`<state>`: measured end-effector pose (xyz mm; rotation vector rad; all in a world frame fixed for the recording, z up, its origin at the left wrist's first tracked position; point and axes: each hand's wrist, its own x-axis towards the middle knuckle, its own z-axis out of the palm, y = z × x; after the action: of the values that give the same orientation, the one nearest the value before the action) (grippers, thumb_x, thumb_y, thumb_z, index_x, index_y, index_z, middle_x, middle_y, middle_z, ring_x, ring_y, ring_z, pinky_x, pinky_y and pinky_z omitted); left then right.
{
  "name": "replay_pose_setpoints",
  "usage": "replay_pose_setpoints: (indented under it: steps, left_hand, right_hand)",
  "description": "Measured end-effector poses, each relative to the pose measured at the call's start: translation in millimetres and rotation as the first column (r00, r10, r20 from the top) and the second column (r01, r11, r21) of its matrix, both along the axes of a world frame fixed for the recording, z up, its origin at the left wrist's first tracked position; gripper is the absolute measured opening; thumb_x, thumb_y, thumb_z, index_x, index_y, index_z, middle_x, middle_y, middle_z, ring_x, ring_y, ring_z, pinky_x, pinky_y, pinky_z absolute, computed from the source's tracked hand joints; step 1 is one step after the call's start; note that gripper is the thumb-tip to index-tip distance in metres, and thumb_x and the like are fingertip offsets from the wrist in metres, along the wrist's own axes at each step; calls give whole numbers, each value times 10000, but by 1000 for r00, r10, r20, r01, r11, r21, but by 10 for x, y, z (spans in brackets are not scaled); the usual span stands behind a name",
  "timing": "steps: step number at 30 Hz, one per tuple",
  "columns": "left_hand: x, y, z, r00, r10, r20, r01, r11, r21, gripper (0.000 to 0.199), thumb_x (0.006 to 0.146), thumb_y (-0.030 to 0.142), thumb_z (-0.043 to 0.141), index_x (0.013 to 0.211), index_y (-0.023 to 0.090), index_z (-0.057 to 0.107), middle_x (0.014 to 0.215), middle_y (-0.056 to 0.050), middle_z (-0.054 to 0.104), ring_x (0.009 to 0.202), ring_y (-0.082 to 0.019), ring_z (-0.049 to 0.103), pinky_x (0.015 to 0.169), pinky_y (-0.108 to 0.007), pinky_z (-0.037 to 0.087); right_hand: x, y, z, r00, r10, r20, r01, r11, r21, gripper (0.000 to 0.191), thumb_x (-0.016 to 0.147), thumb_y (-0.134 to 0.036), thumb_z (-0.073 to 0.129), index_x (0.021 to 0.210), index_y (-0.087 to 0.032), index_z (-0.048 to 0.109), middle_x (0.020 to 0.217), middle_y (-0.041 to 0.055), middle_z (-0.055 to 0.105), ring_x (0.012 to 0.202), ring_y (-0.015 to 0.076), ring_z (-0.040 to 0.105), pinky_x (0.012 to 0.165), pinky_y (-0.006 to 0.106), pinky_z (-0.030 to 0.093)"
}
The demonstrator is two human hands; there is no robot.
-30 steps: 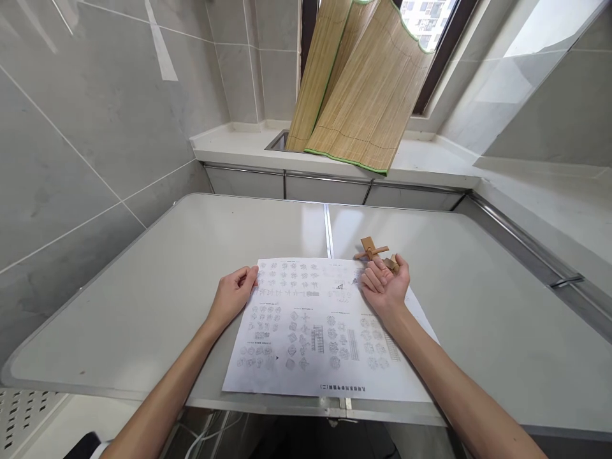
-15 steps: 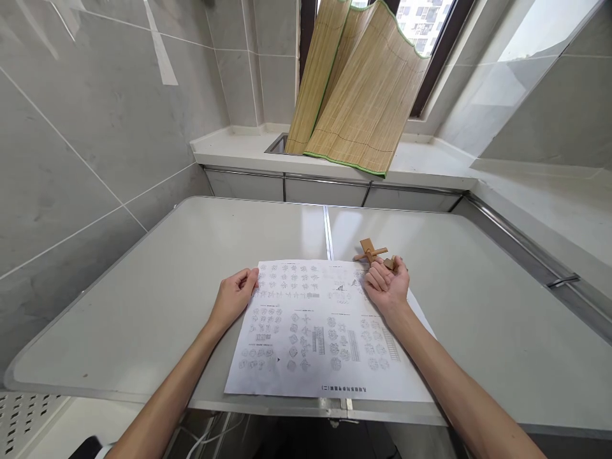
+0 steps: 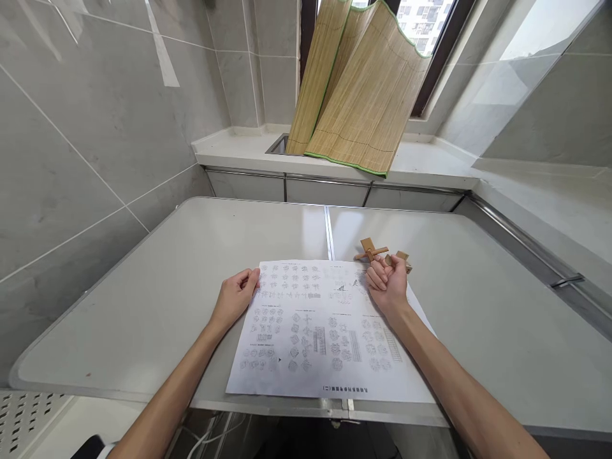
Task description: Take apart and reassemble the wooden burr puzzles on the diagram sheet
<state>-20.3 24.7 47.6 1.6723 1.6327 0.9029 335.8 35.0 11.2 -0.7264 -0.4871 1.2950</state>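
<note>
A large printed sheet (image 3: pixel 306 331) with rows of small line drawings lies on the pale table. My left hand (image 3: pixel 236 294) is closed at the sheet's upper left edge, thumb and fingers pinching it. Over the sheet's upper right corner, my right hand (image 3: pixel 388 282) has its fingers curled in, with a small brown wooden piece (image 3: pixel 401 255) at its fingertips. Just behind that hand, a wooden assembly of crossed sticks and a flat block (image 3: pixel 368 247) rests on the table. The curled fingers hide part of the held piece.
The wide folding table (image 3: pixel 157 268) has a metal seam down its middle. Beyond its far edge, a bamboo mat (image 3: pixel 368 95) with green trim hangs over a white ledge (image 3: pixel 239 145). Grey tiled walls stand at both sides.
The small wooden piece at my right fingertips has turned and shows more to the right. My right fingers have shifted slightly. My left hand keeps its place on the sheet.
</note>
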Motion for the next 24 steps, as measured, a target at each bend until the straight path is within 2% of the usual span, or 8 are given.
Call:
replay_pose_setpoints:
  steps: [4,7,11,14,16,19,20,24]
  left_hand:
    - [15,-3,9,1000,5,1,-5,1000,-16,531,1018,602,481,675,198,518,618,40,395,592,-132,316,598,-273,264]
    - [25,-7,21,1000,7,-4,-7,1000,-11,523,1016,586,489,666,198,516,611,41,383,585,-129,308,592,-277,257]
    - [14,-12,27,1000,5,-28,-4,999,39,520,1022,572,480,663,199,523,606,38,405,580,-131,319,591,-283,267]
    - [64,-14,52,996,-39,-77,45,995,84,512,1033,555,477,669,202,546,596,35,432,571,-136,333,588,-291,279]
    - [172,-11,94,985,-138,-104,150,982,118,470,1029,541,510,708,205,582,634,23,500,600,-148,408,609,-294,332]
    - [443,8,166,908,-405,-111,418,897,145,287,953,504,676,969,218,671,953,-33,687,903,-214,623,840,-334,491]
    - [550,19,182,881,-464,-96,474,869,141,330,912,502,733,1077,224,666,1089,-56,702,1020,-242,638,925,-365,506]
    - [938,74,172,811,-583,49,578,811,92,852,759,528,894,1466,245,513,1462,-133,613,1323,-332,586,1122,-483,487]
  right_hand:
    - [-115,-25,45,989,-58,137,54,998,32,331,943,-504,631,781,-217,614,446,-94,398,340,69,253,340,205,226]
    - [-238,-94,89,937,-35,348,17,998,53,311,957,-515,628,867,-220,662,491,-78,449,379,93,303,371,231,244]
    - [-389,-216,105,753,72,654,-123,992,32,362,1022,-561,523,1013,-230,669,521,-83,422,431,130,313,434,268,278]
    - [-463,-281,81,571,115,813,-184,983,-10,364,1028,-549,499,872,-242,617,563,-64,419,516,158,375,525,293,343]
    - [-499,-311,72,436,90,896,-209,978,3,378,1032,-503,481,757,-248,527,630,-32,469,601,179,442,597,311,389]
    - [-546,-345,91,288,23,958,-234,971,47,339,1024,-440,468,741,-254,451,741,5,545,714,209,512,654,322,414]
    - [-561,-354,103,250,18,968,-247,968,46,319,1017,-426,467,748,-255,446,752,11,556,724,214,522,649,320,407]
    - [-609,-372,135,110,60,992,-279,960,-27,269,993,-350,454,744,-248,448,716,12,570,662,201,520,601,302,357]
